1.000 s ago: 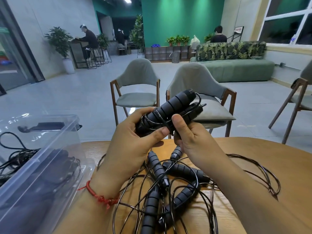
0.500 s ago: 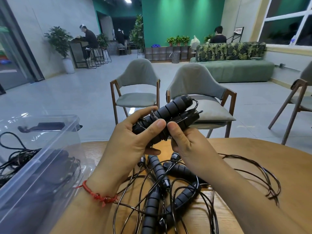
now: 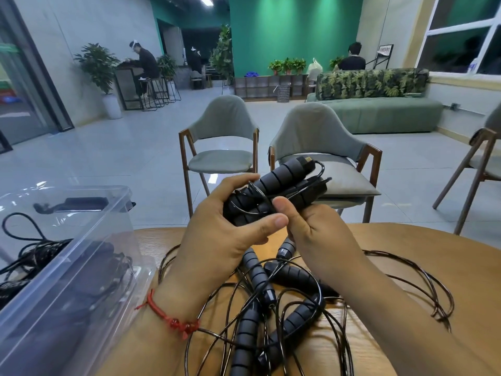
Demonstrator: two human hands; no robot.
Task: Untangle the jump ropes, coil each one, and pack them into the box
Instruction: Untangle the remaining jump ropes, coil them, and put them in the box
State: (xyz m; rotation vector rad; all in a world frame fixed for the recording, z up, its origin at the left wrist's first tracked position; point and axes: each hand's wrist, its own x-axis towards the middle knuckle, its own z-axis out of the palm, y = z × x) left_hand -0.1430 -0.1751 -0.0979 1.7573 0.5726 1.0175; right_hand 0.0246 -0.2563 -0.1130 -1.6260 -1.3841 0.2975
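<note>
Holding the bundle (image 3: 273,194) up above the desk (image 3: 406,248), you have both hands together on it. Your left hand (image 3: 230,229) wraps round the lower ends of the two foam handles, thumb across the front. Your right hand (image 3: 317,229) pinches the cord turns against the handles, thumb on top. The handles lie side by side, pointing up and to the right, with thin cord wound round them and a short loop sticking out at the top end.

To finish this coil well, I'd judge you should pull the last turn snug and tuck the loose end under a wrap. Then press your left thumb over the wraps so nothing springs off on the way to the box. Whether the end is already tucked is hard to tell, since your fingers hide it.

Below your hands the tangle (image 3: 271,299) lies on the desk: several handles and many cord loops crossing one another, some trailing off to your right.

The box (image 3: 119,198), clear plastic, sits at your left, close beside the tangle. Through its wall you can see dark ropes and loops of cord lying inside.
</note>
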